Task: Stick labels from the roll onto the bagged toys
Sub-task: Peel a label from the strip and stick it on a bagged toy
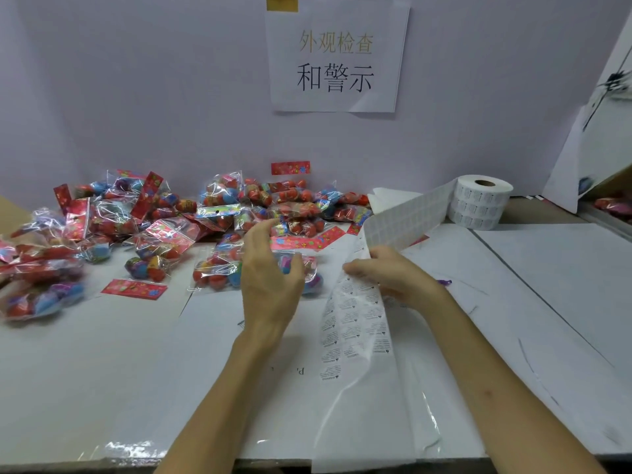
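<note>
Head view: the left hand [270, 268] is spread with relaxed, slightly curved fingers and holds nothing. It sits over a bagged toy [213, 273] lying on the white tabletop [102, 371]; whether it touches the bag cannot be told. The right hand [393, 273] pinches the label strip [355, 323], which runs from the roll [482, 203] standing at the back right, through the fingers and down onto the tabletop. A pile of bagged toys [154, 217] lies at the back left, against the wall [136, 97]. A paper sign [335, 59] hangs above.
</note>
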`<state>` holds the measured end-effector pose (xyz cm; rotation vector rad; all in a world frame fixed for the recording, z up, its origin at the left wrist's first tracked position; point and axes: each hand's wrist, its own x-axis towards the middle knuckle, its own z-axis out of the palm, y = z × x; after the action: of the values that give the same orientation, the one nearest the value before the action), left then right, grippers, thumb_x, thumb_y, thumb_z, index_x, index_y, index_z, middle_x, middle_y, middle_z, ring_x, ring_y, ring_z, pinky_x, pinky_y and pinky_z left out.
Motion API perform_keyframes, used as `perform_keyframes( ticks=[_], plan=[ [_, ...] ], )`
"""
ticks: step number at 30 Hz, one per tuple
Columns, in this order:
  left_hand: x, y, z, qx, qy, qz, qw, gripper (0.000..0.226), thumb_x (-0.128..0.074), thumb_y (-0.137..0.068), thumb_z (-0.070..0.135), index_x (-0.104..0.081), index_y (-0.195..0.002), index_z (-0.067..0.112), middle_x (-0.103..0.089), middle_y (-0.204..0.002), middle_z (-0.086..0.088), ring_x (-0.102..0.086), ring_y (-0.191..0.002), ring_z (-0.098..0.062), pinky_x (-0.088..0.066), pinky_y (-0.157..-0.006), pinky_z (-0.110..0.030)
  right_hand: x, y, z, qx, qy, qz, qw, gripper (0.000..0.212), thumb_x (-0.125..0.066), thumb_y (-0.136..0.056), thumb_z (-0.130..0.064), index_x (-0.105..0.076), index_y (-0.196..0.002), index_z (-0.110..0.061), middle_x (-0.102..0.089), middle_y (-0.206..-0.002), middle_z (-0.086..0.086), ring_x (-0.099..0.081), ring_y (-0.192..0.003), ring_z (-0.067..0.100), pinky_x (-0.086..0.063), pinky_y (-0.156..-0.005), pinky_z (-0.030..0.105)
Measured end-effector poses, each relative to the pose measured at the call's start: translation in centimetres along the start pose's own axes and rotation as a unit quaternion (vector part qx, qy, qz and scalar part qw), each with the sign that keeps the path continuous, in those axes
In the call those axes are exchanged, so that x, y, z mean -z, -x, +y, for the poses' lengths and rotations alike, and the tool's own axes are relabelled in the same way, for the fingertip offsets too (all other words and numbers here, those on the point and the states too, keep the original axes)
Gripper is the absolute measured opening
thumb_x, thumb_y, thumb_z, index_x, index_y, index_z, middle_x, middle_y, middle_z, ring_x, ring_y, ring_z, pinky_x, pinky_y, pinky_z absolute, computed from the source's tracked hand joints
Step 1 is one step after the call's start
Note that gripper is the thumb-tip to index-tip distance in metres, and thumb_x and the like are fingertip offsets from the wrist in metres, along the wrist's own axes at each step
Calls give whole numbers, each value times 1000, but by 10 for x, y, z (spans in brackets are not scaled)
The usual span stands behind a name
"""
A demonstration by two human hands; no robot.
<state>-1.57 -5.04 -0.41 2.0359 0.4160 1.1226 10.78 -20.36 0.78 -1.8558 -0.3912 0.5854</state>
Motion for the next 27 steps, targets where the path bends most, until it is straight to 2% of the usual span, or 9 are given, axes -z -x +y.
perform_keyframes(
  ticks=[2, 5, 10, 13, 15, 20, 23, 25, 27],
  plan=[
    [2, 0, 2, 8, 54, -11, 998, 36, -71, -91, 10, -60, -125, 15, -64, -120, 1, -63, -107, -8, -55, -92, -30, -1, -1, 0, 40, -16, 12, 999, 13, -68, -91, -10, -69, -103, -6, -77, -96, 9, -75, -89, 26, -61, -82, 42],
    [1, 0, 5, 33, 123, -56, 990, 23, -72, -93, 18, -60, -113, 24, -69, -99, 11, -69, -83, -4, -57, -69, -22, 8, -1, -5, 94, -113, 32, 989, 7, -68, -89, -4, -68, -95, -4, -74, -87, 10, -72, -83, 27, -58, -76, 38],
    [-5, 3, 3, 103, 173, -199, 959, 37, -70, -96, 29, -52, -126, 19, -69, -83, -14, -67, -55, -19, -56, -49, -31, 9, 3, -6, 126, -154, 34, 979, 7, -70, -86, -1, -67, -90, -5, -71, -84, 11, -70, -79, 28, -56, -77, 39],
    [-6, 4, 1, 162, 173, -281, 930, 45, -71, -94, 38, -48, -131, 25, -68, -89, -23, -66, -55, -19, -55, -49, -32, 7, 4, -5, 145, -169, 43, 974, 6, -69, -87, -1, -66, -86, -6, -70, -80, 10, -70, -77, 28, -57, -75, 39],
    [-4, 2, 1, 219, 191, -326, 900, 53, -72, -92, 42, -46, -136, 28, -64, -95, -18, -66, -58, -15, -55, -53, -28, 7, 4, -6, 156, -176, 43, 971, 8, -69, -87, -2, -65, -83, -8, -70, -78, 7, -70, -76, 26, -58, -72, 38],
    [4, -2, 6, 307, 263, -443, 800, 57, -74, -93, 23, -46, -143, 20, -73, -118, -15, -73, -86, -25, -62, -70, -36, 3, 5, -6, 168, -204, 69, 962, 6, -72, -87, -5, -67, -87, -9, -73, -83, 8, -73, -82, 29, -60, -68, 37],
    [11, 0, 10, 312, 263, -509, 757, 43, -72, -95, 28, -58, -129, 4, -76, -113, -13, -73, -93, -27, -64, -78, -35, 2, 1, -7, 173, -235, 131, 947, 11, -74, -89, -12, -70, -98, -7, -75, -92, 9, -73, -83, 24, -60, -71, 38],
    [13, 2, 10, 298, 226, -546, 750, 23, -74, -93, 31, -73, -104, 10, -78, -94, -4, -73, -79, -16, -61, -69, -26, 10, -2, -8, 147, -283, 216, 923, 26, -75, -88, -18, -70, -110, -5, -76, -105, 12, -74, -92, 25, -61, -82, 42],
    [13, 2, 8, 269, 204, -575, 745, 11, -77, -91, 29, -79, -90, 19, -78, -96, -1, -73, -83, -14, -60, -71, -23, 26, -3, -7, 128, -342, 259, 894, 28, -76, -88, -17, -71, -113, -6, -77, -107, 10, -74, -99, 25, -60, -90, 44]
  ],
)
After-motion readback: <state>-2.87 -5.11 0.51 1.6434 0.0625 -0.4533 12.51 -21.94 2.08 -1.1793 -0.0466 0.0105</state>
